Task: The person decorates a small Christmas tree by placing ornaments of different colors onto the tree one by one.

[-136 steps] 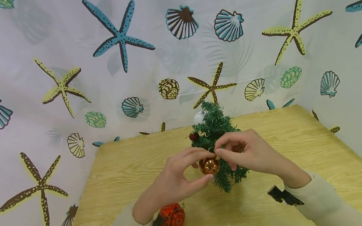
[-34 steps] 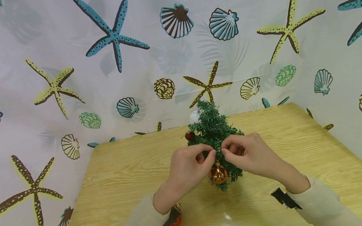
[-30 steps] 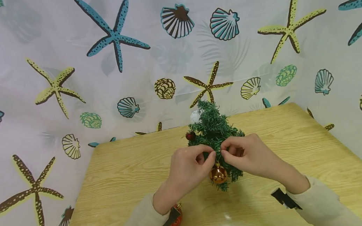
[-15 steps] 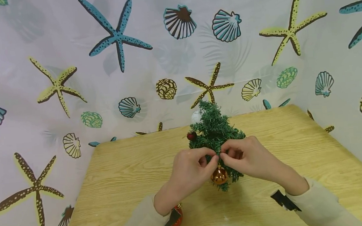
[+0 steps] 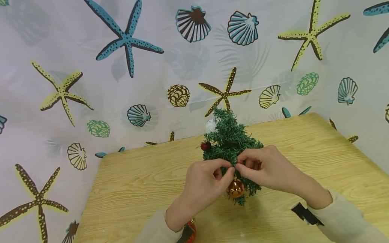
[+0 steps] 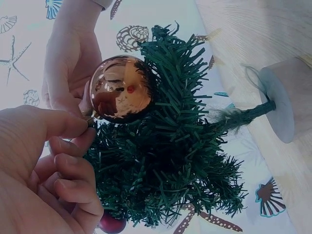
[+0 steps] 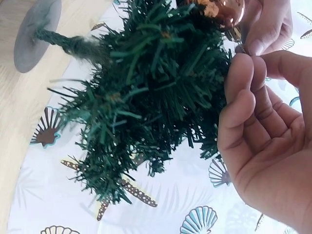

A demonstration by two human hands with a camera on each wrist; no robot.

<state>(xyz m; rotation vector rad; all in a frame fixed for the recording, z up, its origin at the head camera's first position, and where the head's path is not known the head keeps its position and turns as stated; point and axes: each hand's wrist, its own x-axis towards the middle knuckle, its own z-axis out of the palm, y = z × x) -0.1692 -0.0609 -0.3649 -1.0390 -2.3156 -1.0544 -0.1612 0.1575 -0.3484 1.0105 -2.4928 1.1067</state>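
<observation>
A small artificial Christmas tree (image 5: pixel 231 136) stands on the table. At its front hangs a shiny copper bauble (image 5: pixel 235 188), also large in the left wrist view, where the bauble (image 6: pixel 122 90) lies against the green branches. My left hand (image 5: pixel 203 181) pinches the thin string just above the bauble's cap between thumb and forefinger. Close beside it, my right hand (image 5: pixel 268 166) pinches at the same string, its fingertips nearly touching the left ones. The string itself is mostly hidden by the fingertips. Whether it is looped round a branch I cannot tell.
Under the left sleeve lies a red patterned bauble (image 5: pixel 188 238), partly covered. A white ball (image 5: pixel 211 126) and a small dark red ornament (image 5: pixel 205 146) are on the tree's left side. The wooden table (image 5: pixel 134 182) meets a curtain (image 5: pixel 164 71) printed with shells and starfish.
Earlier the left hand held the copper bauble by its ball; now it pinches the string above it. Over the last second both hands dipped slightly and their fingertips drew closer together.
</observation>
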